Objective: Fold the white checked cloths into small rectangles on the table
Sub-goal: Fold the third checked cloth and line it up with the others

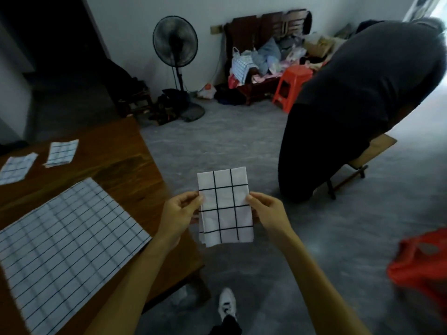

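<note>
A folded white checked cloth point(225, 206) hangs in the air beyond the table's right edge, over the floor. My left hand point(180, 211) pinches its left edge and my right hand point(266, 211) pinches its right edge. A large unfolded checked cloth point(63, 240) lies flat on the wooden table point(121, 165) at the left. Two small folded checked cloths point(62, 153) point(17, 167) rest at the table's far left.
A person in dark clothes point(350, 105) bends over a stool at the right. An orange bag point(420, 267) lies on the grey floor at right. A standing fan point(175, 59), an orange plastic stool point(291, 87) and a cluttered bench stand by the far wall.
</note>
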The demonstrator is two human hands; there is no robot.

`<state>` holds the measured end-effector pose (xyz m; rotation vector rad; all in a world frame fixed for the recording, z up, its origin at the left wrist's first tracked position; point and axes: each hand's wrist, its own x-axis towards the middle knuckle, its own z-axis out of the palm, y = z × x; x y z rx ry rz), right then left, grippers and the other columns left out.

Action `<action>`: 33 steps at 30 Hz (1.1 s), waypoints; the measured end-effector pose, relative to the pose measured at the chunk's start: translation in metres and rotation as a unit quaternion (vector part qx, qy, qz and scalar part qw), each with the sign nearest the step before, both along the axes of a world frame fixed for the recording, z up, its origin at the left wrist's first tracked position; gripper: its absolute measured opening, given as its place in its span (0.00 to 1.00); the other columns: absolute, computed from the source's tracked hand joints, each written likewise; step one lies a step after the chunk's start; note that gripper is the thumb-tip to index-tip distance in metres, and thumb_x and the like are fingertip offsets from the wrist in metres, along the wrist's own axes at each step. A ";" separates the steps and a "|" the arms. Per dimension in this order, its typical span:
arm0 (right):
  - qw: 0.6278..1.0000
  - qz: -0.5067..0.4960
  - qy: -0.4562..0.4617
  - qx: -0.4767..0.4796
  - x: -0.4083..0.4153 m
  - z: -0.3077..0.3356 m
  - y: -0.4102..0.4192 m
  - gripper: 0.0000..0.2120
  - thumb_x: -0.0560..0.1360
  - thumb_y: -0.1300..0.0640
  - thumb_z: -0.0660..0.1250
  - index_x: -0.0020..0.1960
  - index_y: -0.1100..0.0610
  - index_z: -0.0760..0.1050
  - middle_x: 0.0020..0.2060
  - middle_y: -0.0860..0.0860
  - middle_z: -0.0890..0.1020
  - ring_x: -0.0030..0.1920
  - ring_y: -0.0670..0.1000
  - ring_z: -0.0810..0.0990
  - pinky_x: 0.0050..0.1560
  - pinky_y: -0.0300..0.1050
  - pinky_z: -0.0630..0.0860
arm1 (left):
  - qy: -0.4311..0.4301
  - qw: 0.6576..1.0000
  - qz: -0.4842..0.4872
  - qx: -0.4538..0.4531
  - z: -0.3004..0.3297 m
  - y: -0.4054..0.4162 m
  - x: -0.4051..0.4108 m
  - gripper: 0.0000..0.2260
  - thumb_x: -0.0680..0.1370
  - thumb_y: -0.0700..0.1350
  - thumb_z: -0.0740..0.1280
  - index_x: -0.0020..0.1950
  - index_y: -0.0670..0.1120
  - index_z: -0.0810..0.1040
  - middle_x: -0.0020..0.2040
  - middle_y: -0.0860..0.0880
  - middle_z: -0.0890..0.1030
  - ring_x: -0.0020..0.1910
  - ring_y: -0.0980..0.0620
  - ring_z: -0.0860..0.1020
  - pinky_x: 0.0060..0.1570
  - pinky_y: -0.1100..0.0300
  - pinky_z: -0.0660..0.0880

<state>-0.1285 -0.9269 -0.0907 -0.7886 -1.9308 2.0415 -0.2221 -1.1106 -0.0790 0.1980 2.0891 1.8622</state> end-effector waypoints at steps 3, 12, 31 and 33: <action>0.999 -0.003 -0.021 0.027 -0.034 -0.009 0.039 0.06 0.78 0.58 0.66 0.50 0.52 0.82 0.43 0.51 0.86 0.44 0.51 0.85 0.44 0.47 0.82 | -0.022 1.000 -0.007 0.011 -0.017 0.043 -0.041 0.04 0.76 0.42 0.68 0.46 0.51 0.79 0.44 0.49 0.83 0.41 0.52 0.82 0.36 0.61 0.80; 0.994 0.004 -0.081 0.074 -0.187 0.008 0.136 0.06 0.77 0.60 0.66 0.48 0.54 0.82 0.41 0.50 0.86 0.41 0.48 0.85 0.39 0.40 0.80 | -0.080 0.994 0.026 0.068 -0.035 0.140 -0.182 0.03 0.75 0.42 0.69 0.47 0.49 0.80 0.42 0.50 0.83 0.40 0.52 0.82 0.34 0.60 0.78; 0.959 0.261 -0.098 -0.055 -0.579 -0.041 0.252 0.05 0.77 0.58 0.67 0.49 0.55 0.82 0.45 0.55 0.85 0.43 0.53 0.84 0.42 0.47 0.81 | -0.106 0.957 0.268 -0.042 -0.024 0.234 -0.464 0.05 0.77 0.42 0.67 0.46 0.52 0.79 0.45 0.48 0.84 0.39 0.55 0.82 0.31 0.65 0.76; 0.952 0.285 -0.102 -0.053 -0.619 -0.032 0.261 0.05 0.76 0.57 0.67 0.48 0.55 0.83 0.44 0.55 0.85 0.43 0.53 0.84 0.42 0.47 0.81 | -0.103 0.952 0.285 -0.051 -0.015 0.245 -0.496 0.06 0.77 0.42 0.67 0.44 0.53 0.78 0.44 0.50 0.83 0.39 0.57 0.81 0.31 0.66 0.76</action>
